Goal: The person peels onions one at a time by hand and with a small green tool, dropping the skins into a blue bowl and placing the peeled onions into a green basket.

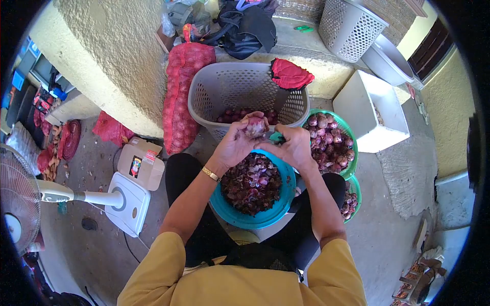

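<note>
Just above the blue bowl (286, 201) of purple skins, my left hand (236, 144) is curled around a red onion (256, 126), fingers wrapped over its near side. My right hand (292, 147) sits just beside it, closed around a teal-handled tool (276, 137) whose tip reaches toward the onion; I cannot tell whether it touches. Beyond both hands stands a grey laundry basket (224, 89) with onions at its bottom. To the right of my right hand, a green basket (351, 140) is heaped with more onions. Left of my left hand leans a red mesh sack (181, 92).
</note>
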The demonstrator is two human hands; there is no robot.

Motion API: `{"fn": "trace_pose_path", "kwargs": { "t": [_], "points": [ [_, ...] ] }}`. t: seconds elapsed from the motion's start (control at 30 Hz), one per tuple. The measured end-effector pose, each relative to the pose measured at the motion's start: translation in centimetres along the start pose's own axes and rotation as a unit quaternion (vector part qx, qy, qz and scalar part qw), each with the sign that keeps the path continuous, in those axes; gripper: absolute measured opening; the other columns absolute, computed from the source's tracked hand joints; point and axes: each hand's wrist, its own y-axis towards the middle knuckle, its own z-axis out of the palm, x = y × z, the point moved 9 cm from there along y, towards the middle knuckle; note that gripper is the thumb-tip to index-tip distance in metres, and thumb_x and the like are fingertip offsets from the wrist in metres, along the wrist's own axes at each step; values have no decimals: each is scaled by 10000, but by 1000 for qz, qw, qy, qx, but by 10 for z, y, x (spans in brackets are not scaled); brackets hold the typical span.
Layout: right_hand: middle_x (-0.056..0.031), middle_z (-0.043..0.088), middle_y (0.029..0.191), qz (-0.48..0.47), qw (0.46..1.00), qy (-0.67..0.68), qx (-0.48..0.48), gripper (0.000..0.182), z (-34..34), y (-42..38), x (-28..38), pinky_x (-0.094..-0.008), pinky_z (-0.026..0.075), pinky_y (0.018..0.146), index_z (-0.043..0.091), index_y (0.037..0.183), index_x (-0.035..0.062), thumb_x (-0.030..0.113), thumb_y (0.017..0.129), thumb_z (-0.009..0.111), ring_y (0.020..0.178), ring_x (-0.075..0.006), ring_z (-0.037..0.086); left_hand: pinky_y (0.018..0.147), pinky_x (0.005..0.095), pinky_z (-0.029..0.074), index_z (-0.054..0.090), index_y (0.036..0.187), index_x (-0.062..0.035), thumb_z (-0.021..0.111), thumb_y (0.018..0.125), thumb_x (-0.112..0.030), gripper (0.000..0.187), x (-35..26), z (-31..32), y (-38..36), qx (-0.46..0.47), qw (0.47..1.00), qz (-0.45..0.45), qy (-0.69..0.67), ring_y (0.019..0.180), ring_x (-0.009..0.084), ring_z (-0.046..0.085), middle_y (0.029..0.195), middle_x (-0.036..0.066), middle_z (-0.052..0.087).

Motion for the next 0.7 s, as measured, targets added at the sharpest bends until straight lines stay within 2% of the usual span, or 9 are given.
{"fn": "trace_pose_path", "kwargs": {
  "t": [0.17,0.43,0.5,0.6,0.67,0.7],
  "points": [
    [-100,553,517,47,998,-8,-30,523,-3,0,-11,-394,469,483,583,689,72,510,614,857,497,-296,604,1007,357,425,451,1327,-54,514,958,-263,429,4,1,-2,-2,1000,-20,15,1159,201,547,1236,88,576],
    [-102,538,501,41,998,-11,-36,546,-3,-1,-15,-390,468,473,580,685,70,530,600,861,484,-295,601,1007,356,424,444,1330,-48,528,957,-251,433,5,5,-1,-4,999,-23,45,1173,200,538,1234,81,578],
    [-102,536,500,39,998,-6,-41,553,-3,-1,-15,-390,468,473,577,684,70,537,598,860,484,-294,600,936,319,423,440,1372,-63,525,955,-310,492,5,4,-1,4,997,-16,77,1179,170,529,1309,53,554],
    [-103,539,506,46,998,-20,-31,563,-2,-2,-17,-388,467,474,569,677,69,547,599,855,489,-296,602,983,344,409,442,1371,-60,513,961,-317,489,5,5,-2,2,996,-20,87,1211,176,506,1326,64,540],
    [-111,593,578,68,997,-20,-7,503,-1,-2,-20,-356,483,514,620,748,37,427,589,895,510,-257,609,1008,346,398,427,1377,-61,492,973,-308,478,6,10,-2,25,997,-26,74,1199,182,512,1300,69,543],
    [-111,593,578,68,997,-20,-7,503,-2,-2,-21,-356,483,514,620,748,37,427,589,895,510,-257,609,1033,349,387,413,1383,-63,472,985,-299,466,6,15,-2,48,996,-31,62,1187,188,518,1275,74,547]
  ]
}}
